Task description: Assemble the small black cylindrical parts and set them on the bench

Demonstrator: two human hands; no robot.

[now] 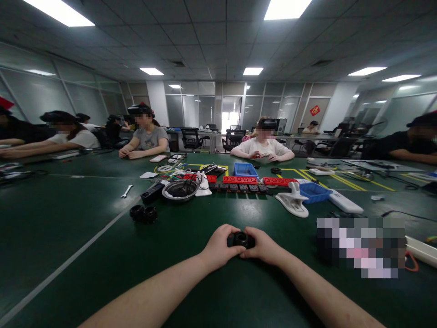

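A small black ring-shaped part [241, 238] sits between my two hands, just above the green table [102, 255]. My left hand [220, 246] grips its left side with the fingers curled round it. On the other side my right hand [264, 246] is closed on it the same way. Two more black ring parts [144, 213] lie on the table ahead and to the left, apart from my hands.
Ahead lie a metal bowl [180, 190], red and black switch strips [239, 183], two blue trays [314, 192], a white clamp [292, 200] and a wrench [126, 191]. A blurred patch [360, 246] is at right. Several people sit along the far and side edges.
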